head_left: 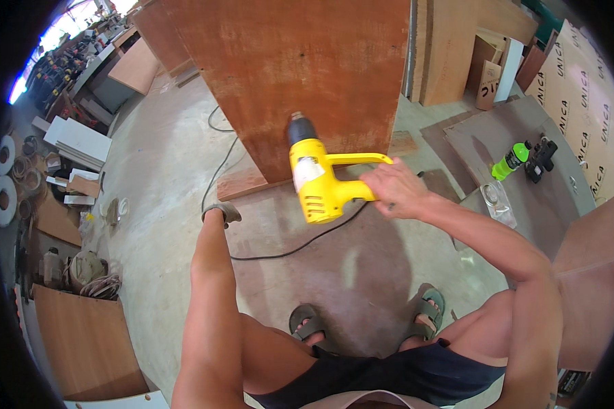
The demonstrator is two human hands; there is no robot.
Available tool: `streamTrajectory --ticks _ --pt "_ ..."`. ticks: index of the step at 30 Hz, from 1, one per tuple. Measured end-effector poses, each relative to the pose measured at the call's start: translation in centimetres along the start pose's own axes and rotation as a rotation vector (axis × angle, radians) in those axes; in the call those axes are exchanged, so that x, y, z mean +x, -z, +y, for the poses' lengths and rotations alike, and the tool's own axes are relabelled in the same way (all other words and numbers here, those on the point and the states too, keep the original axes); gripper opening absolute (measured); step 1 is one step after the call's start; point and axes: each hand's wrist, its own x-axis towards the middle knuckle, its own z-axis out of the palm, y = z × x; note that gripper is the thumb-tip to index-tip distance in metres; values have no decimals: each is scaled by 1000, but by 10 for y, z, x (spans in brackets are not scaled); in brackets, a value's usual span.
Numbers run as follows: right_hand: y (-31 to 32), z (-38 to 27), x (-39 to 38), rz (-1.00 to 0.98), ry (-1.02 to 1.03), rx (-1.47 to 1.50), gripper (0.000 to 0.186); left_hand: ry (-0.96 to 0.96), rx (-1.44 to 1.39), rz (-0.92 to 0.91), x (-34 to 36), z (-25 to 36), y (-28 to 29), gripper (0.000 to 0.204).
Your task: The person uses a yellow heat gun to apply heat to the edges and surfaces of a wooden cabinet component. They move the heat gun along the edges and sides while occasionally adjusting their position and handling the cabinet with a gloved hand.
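Observation:
My right hand (pixel 396 189) is closed around the handle of a yellow heat gun (pixel 318 187). Its dark front end and metal nozzle (pixel 296 116) point at the lower face of a large reddish-brown wooden panel (pixel 307 61), which stands upright in front of me. Whether the nozzle touches the panel I cannot tell. My left hand (pixel 222 211) is low, near the panel's left bottom corner, covered by something greyish that looks like a work glove; its fingers are hard to make out. A wooden strip (pixel 242 183) lies under the panel's bottom edge.
A black cord (pixel 300 249) runs across the concrete floor below the heat gun. On a grey board (pixel 546 136) at the right are a bright green bottle (pixel 510 161) and a black tool (pixel 541 160). Wooden boards (pixel 450 51) lean behind; tape rolls and scraps crowd the left.

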Motion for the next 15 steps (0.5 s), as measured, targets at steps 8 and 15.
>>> streamTrajectory --ticks 8,15 --pt "17 59 -97 70 -211 -150 52 -121 30 -1 29 55 -1 51" --pt "58 88 -116 193 -195 -286 52 -138 73 15 51 66 -2 54"
